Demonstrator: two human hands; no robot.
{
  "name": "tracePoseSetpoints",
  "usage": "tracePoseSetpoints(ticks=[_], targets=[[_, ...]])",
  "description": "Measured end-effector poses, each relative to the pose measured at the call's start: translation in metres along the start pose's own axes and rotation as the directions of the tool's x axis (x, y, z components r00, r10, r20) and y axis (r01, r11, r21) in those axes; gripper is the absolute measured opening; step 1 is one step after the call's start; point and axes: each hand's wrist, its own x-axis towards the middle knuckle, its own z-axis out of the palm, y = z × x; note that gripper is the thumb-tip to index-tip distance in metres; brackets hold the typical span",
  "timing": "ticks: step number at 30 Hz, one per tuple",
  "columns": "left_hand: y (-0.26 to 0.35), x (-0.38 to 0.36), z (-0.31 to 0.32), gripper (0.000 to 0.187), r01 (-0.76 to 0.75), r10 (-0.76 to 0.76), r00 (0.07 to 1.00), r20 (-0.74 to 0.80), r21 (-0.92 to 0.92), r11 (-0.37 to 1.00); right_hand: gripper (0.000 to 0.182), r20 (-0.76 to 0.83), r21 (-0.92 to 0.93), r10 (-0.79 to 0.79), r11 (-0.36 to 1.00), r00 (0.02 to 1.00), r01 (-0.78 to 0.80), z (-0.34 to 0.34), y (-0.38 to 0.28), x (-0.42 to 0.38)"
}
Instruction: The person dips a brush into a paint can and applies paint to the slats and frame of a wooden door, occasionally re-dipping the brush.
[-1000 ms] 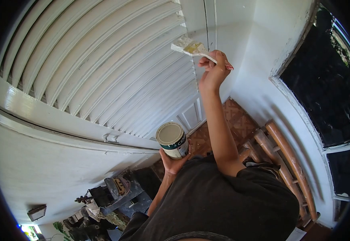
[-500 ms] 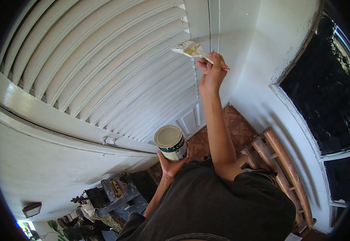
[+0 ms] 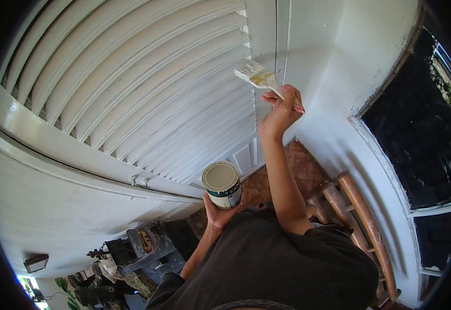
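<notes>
My right hand (image 3: 282, 111) is closed around the handle of a paintbrush (image 3: 260, 77). White paint coats the brush's bristles, with a yellowish patch near the ferrule. The bristle end points up and left, overlapping the right side of a white louvered door (image 3: 148, 77) in this view. Lower down, my left hand (image 3: 220, 213) grips a paint can (image 3: 224, 192) from beneath and around its side. The can is open at the top, has a dark green and white label, and shows pale paint inside its rim.
Wooden furniture with rounded rails (image 3: 365, 222) stands at the right, beside a white wall and a dark window (image 3: 417, 124). Brown patterned floor tiles (image 3: 300, 163) show below the door. Assorted dark items (image 3: 143, 248) are piled at lower left. A door latch (image 3: 140, 180) sits on the frame.
My right hand has moved down and slightly right, taking the paintbrush with it. My left hand and the paint can stay nearly where they were.
</notes>
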Motion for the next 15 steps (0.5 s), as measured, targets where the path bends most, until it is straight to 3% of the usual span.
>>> tracePoseSetpoints(ticks=[3,10,12,15], targets=[[0.001,0.0,0.002,0.094,0.006,-0.006,1.0,-0.014,-0.003,1.0,0.02,0.086,0.02,0.059,0.998,0.995,-0.06,0.011,0.005,0.001],[0.001,0.001,0.009,0.08,0.013,-0.013,1.0,-0.002,-0.011,1.0,0.02,0.008,-0.116,-0.236,0.965,0.972,0.235,0.0,0.005,0.009],[0.005,0.002,0.007,0.079,0.005,-0.006,0.999,0.035,0.027,1.0,0.019,0.06,-0.144,-0.312,0.937,0.948,0.317,0.001,-0.012,0.006],[0.008,0.004,0.001,0.078,-0.013,0.011,0.999,0.041,0.038,0.999,0.015,0.014,-0.1,-0.226,0.969,0.974,0.226,0.018,-0.028,0.01]])
